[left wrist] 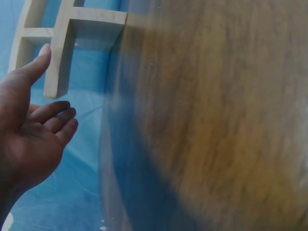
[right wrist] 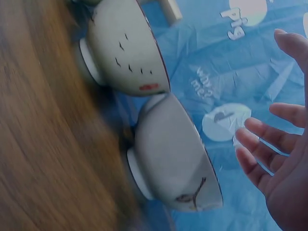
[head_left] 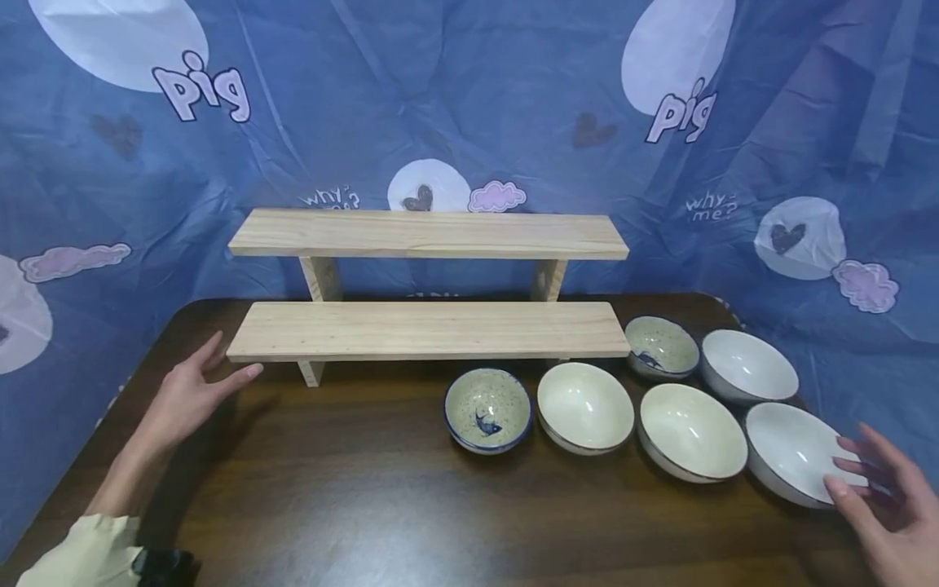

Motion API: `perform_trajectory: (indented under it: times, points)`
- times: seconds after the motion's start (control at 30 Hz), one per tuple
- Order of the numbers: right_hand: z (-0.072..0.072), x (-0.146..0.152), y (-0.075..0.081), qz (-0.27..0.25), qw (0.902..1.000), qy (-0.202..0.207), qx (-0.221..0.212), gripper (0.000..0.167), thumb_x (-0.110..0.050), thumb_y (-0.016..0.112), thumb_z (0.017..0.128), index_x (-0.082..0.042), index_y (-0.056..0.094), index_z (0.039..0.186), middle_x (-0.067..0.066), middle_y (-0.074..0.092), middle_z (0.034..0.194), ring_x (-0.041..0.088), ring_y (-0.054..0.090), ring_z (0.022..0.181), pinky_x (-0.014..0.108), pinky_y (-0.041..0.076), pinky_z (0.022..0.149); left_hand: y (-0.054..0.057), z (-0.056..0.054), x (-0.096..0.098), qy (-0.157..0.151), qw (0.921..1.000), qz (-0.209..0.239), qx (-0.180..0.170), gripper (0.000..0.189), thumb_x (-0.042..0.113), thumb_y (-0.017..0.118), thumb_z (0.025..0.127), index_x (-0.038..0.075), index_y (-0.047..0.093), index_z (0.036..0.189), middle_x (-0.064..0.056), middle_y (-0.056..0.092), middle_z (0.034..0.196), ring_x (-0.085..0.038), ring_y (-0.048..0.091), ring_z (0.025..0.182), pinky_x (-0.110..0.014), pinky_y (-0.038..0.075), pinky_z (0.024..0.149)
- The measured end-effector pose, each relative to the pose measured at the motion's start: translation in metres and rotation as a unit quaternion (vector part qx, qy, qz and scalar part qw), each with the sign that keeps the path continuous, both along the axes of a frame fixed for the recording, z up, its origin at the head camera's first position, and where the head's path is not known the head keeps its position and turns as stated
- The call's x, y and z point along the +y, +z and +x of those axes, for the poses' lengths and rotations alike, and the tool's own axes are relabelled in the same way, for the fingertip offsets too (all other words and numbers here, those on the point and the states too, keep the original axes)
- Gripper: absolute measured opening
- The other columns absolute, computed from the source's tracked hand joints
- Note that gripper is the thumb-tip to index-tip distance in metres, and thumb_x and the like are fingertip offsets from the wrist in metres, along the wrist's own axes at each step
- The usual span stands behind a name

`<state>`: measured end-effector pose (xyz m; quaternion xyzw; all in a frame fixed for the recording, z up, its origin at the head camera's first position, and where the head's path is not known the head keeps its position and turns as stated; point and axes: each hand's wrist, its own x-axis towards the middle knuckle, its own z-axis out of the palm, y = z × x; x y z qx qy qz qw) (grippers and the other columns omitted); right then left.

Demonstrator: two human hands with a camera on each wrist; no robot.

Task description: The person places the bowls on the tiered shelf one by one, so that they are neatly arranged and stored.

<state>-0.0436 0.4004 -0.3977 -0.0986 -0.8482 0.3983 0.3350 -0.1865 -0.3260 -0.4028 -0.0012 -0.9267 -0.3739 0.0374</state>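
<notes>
My left hand (head_left: 185, 397) is beside the left end of the lower wooden shelf board (head_left: 425, 330), thumb and fingers spread; in the left wrist view the thumb overlaps the board's end (left wrist: 58, 72). At the far right my right hand (head_left: 891, 505) hovers over the rim of a white bowl (head_left: 795, 448), its fingers apart and holding nothing. That bowl's outside (right wrist: 168, 149) carries a brown branch-like mark in the right wrist view. Left of it stands a cream bowl (head_left: 693, 432), then another cream bowl (head_left: 585, 408) and a speckled bowl with a blue fish (head_left: 487, 410).
The two-tier wooden stand has an upper board (head_left: 429, 234) on short legs. Behind the near row are a second speckled bowl (head_left: 662, 347) and a second white bowl (head_left: 748, 365). A blue printed cloth (head_left: 469, 98) hangs behind the dark wooden table (head_left: 367, 505).
</notes>
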Motion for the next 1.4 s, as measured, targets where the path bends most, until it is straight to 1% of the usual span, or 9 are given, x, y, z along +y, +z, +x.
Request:
perform_trajectory:
  times: [0.3,0.4,0.53,0.67,0.87,1.03,1.2,1.27,1.4]
  points:
    - [0.002,0.011,-0.007,-0.028,0.9983,-0.050,0.011,0.068,0.013,0.070,0.086,-0.006,0.054,0.150,-0.033,0.055,0.110,-0.011,0.055,0.094,0.004,0.037,0.080,-0.005,-0.003,0.007,0.019,0.9992,0.017,0.032,0.087,0.045,0.065,0.102,-0.009,0.027,0.158,-0.039,0.044,0.145,-0.057,0.051,0.128,-0.063,0.046,0.093]
    - [0.003,0.014,-0.010,-0.029,0.9958,-0.085,-0.020,0.068,0.005,0.073,0.089,-0.010,0.053,0.152,-0.029,0.056,0.113,-0.013,0.051,0.092,0.005,0.035,0.080,-0.007,-0.004,0.006,0.020,0.9986,0.015,0.047,0.082,0.043,0.066,0.102,-0.007,0.032,0.157,-0.036,0.050,0.142,-0.054,0.055,0.125,-0.035,0.054,0.084]
    - [0.002,0.019,-0.014,-0.013,0.9875,-0.132,-0.085,0.070,-0.010,0.075,0.092,-0.014,0.047,0.157,-0.001,0.062,0.133,-0.018,0.041,0.089,0.007,0.032,0.079,-0.008,-0.005,0.005,0.021,0.9978,0.017,0.060,0.076,0.039,0.067,0.102,-0.006,0.037,0.156,-0.036,0.054,0.138,-0.054,0.058,0.122,-0.009,0.040,0.069]
    - [0.001,0.023,-0.014,-0.001,0.9809,-0.147,-0.128,0.074,-0.016,0.077,0.092,-0.008,0.043,0.158,0.027,0.056,0.140,-0.020,0.033,0.085,0.005,0.031,0.071,-0.008,-0.006,0.005,0.024,0.9976,0.013,0.064,0.074,0.039,0.066,0.103,-0.007,0.039,0.154,-0.036,0.055,0.136,-0.053,0.058,0.121,-0.010,0.039,0.070]
    - [-0.002,0.026,-0.014,0.023,0.9735,-0.153,-0.168,0.079,-0.021,0.077,0.091,0.002,0.039,0.157,0.038,0.053,0.137,-0.001,0.045,0.089,0.005,0.026,0.060,-0.008,-0.008,0.005,0.029,0.9976,0.012,0.061,0.074,0.040,0.065,0.103,-0.008,0.040,0.153,-0.037,0.055,0.136,-0.053,0.058,0.122,-0.009,0.038,0.069]
    - [-0.007,0.044,-0.032,0.041,0.9706,-0.145,-0.188,0.088,-0.024,0.080,0.089,0.005,0.034,0.158,0.041,0.050,0.133,0.022,0.058,0.086,0.005,0.026,0.055,-0.009,-0.008,0.006,0.030,0.9974,0.014,0.063,0.074,0.040,0.066,0.103,-0.008,0.041,0.153,-0.036,0.055,0.136,-0.052,0.059,0.121,-0.012,0.043,0.071]
    - [-0.011,0.058,-0.049,0.048,0.9461,-0.138,-0.289,0.108,-0.041,0.076,0.091,0.007,0.010,0.161,0.047,0.044,0.129,0.059,0.055,0.108,0.037,0.054,0.077,-0.009,-0.008,0.005,0.030,0.9973,0.015,0.066,0.073,0.039,0.066,0.103,-0.007,0.041,0.153,-0.035,0.055,0.136,-0.052,0.059,0.122,-0.014,0.045,0.073]
    - [-0.013,0.058,-0.049,0.041,0.9311,-0.127,-0.340,0.114,-0.047,0.073,0.092,0.007,0.000,0.161,0.047,0.038,0.138,0.059,0.049,0.121,0.059,0.047,0.095,-0.010,-0.008,0.005,0.030,0.9972,0.017,0.067,0.073,0.039,0.066,0.103,-0.007,0.041,0.153,-0.035,0.056,0.136,-0.052,0.058,0.122,-0.008,0.039,0.071]
    - [-0.014,0.049,-0.038,0.019,0.9107,-0.098,-0.401,0.121,-0.053,0.070,0.092,0.002,-0.014,0.159,0.043,0.008,0.160,0.061,0.023,0.143,0.068,0.026,0.111,-0.009,-0.008,0.004,0.030,0.9971,0.015,0.068,0.072,0.040,0.066,0.103,-0.006,0.042,0.153,-0.034,0.056,0.136,-0.051,0.059,0.122,-0.009,0.039,0.071]
